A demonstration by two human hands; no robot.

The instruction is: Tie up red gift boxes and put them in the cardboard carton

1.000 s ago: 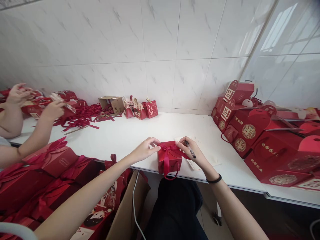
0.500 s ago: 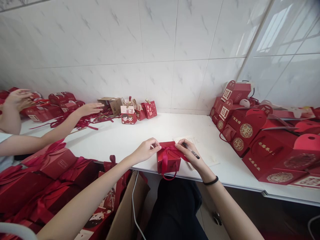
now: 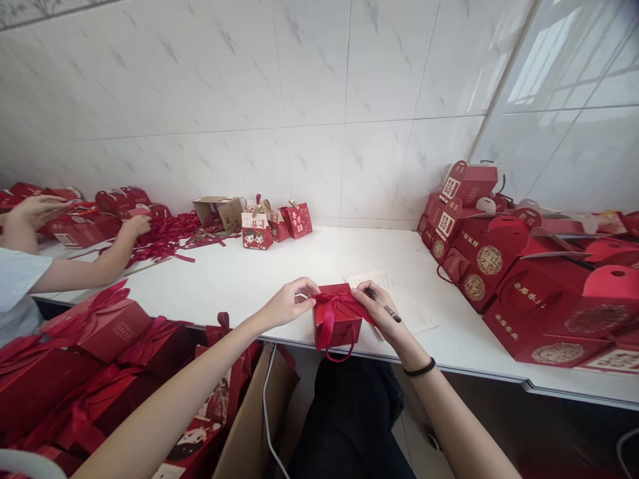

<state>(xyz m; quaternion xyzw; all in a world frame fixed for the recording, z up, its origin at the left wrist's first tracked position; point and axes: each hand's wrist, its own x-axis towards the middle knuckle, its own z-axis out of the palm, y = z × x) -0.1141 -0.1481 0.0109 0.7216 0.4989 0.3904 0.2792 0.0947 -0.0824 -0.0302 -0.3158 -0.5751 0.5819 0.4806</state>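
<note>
"囍" on white labels (image 3: 452,187), "安居乐业" on large box (image 3: 546,320)

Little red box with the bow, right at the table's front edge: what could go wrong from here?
The little red box sits at the front edge of the white table, so a tug on its bow might tip it off. The pen in the right hand could snag the bow or mark the box. The cord handle seems to hang past the edge and might catch.
</note>
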